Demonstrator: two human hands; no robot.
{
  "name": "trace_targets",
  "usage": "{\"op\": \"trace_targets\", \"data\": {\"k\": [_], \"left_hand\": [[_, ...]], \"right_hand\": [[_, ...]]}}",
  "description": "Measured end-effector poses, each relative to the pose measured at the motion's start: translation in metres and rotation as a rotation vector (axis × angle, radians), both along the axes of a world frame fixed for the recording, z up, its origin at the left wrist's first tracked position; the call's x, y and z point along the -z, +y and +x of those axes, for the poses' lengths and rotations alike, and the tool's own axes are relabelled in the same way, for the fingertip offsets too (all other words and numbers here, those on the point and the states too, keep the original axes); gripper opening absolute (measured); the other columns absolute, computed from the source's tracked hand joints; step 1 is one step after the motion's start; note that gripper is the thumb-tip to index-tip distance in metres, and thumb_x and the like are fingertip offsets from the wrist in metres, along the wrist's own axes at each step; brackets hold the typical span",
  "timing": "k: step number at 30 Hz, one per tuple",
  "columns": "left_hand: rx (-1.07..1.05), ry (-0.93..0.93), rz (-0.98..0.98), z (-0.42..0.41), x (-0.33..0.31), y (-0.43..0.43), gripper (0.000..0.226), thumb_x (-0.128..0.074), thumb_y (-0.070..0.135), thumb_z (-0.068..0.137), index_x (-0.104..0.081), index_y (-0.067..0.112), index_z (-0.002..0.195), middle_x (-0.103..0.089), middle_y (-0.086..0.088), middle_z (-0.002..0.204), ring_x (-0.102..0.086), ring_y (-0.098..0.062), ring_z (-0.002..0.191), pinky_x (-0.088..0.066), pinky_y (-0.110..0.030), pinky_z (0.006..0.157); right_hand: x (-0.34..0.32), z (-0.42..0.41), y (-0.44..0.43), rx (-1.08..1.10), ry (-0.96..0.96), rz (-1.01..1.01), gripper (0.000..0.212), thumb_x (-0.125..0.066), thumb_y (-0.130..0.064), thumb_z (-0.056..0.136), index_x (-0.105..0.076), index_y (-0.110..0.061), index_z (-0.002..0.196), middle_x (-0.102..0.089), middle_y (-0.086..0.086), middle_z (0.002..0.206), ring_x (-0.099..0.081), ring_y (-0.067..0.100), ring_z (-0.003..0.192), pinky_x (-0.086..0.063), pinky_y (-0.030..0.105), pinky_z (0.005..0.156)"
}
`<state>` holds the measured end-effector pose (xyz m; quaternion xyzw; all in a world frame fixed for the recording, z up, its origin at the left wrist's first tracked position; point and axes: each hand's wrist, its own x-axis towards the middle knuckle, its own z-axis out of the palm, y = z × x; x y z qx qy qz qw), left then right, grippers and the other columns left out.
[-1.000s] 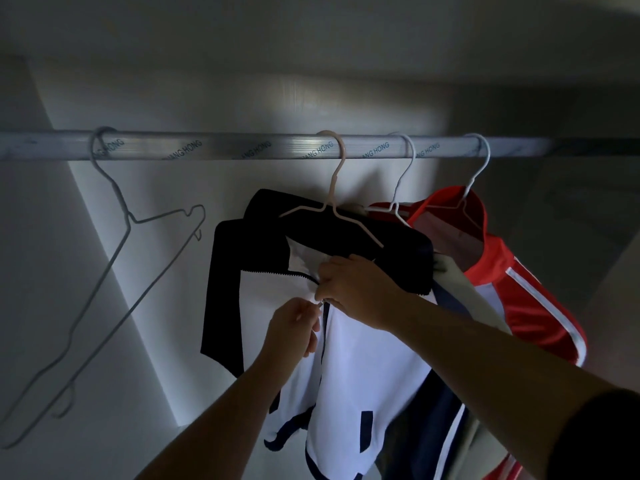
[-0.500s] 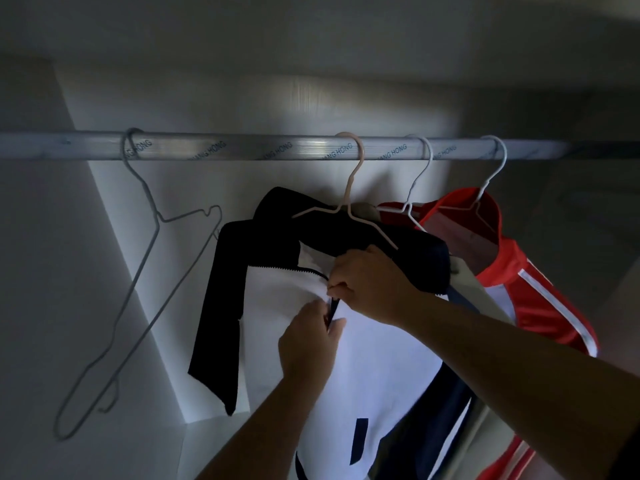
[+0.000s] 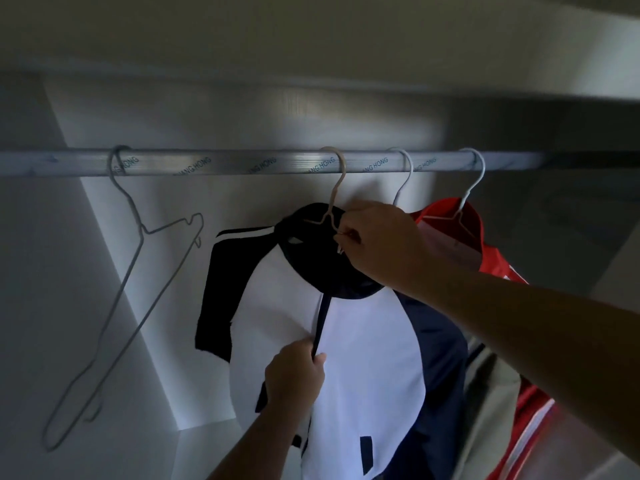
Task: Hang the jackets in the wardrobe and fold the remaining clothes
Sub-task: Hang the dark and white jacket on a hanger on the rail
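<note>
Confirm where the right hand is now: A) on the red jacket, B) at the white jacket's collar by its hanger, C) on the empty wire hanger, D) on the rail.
B: the right hand grips the white jacket's dark collar beside the neck of its hanger, while the left hand pinches the front lower down.

A home wardrobe is shown: a rail (image 3: 242, 164) is fitted between pale walls, hung with hangers (image 3: 114, 306) and jackets (image 3: 346, 341).
</note>
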<state>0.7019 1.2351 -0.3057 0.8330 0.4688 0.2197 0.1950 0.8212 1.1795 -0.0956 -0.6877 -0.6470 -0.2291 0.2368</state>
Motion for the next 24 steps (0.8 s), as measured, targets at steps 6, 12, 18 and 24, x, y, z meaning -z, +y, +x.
{"op": "trace_targets", "data": {"k": [6, 12, 18, 24], "left_hand": [[0.055, -0.007, -0.092, -0.006, -0.016, 0.007, 0.012, -0.051, 0.030, 0.089, -0.054, 0.022, 0.080, -0.064, 0.003, 0.078, -0.061, -0.014, 0.071, -0.040, -0.023, 0.058], [0.099, -0.425, 0.222, -0.011, -0.087, 0.028, 0.034, -0.067, 0.020, 0.083, -0.049, 0.016, 0.111, -0.053, 0.004, 0.106, -0.056, -0.005, 0.070, -0.045, -0.018, 0.055], [0.548, -0.185, 0.659, 0.002, -0.146, 0.018, 0.048, -0.060, 0.042, 0.077, -0.055, 0.016, 0.117, -0.048, -0.001, 0.132, -0.063, -0.009, 0.078, -0.054, -0.018, 0.056], [0.691, -0.077, 0.806, -0.007, -0.151, 0.034, 0.009, -0.069, 0.027, 0.079, -0.063, 0.021, 0.082, -0.056, 0.011, 0.087, -0.052, 0.000, 0.056, -0.035, -0.003, 0.053]], "right_hand": [[0.010, 0.010, -0.001, -0.060, 0.289, -0.013, 0.011, -0.067, -0.018, 0.085, -0.070, -0.010, 0.079, -0.055, -0.008, 0.076, -0.056, 0.011, 0.077, -0.046, 0.032, 0.078], [0.027, 0.037, -0.020, -0.004, 0.614, 0.005, 0.023, -0.059, -0.026, 0.091, -0.062, -0.025, 0.114, -0.061, -0.010, 0.104, -0.058, 0.006, 0.097, -0.046, 0.025, 0.089], [0.054, 0.050, -0.037, 0.008, 0.691, -0.280, 0.048, -0.042, -0.061, 0.082, -0.053, -0.037, 0.122, -0.063, -0.016, 0.110, -0.057, 0.006, 0.108, -0.043, 0.034, 0.097], [0.075, 0.051, -0.052, 0.065, 0.276, -0.212, 0.033, -0.046, -0.064, 0.075, -0.056, -0.035, 0.088, -0.049, -0.033, 0.071, -0.051, -0.004, 0.091, -0.029, 0.003, 0.079]]}}
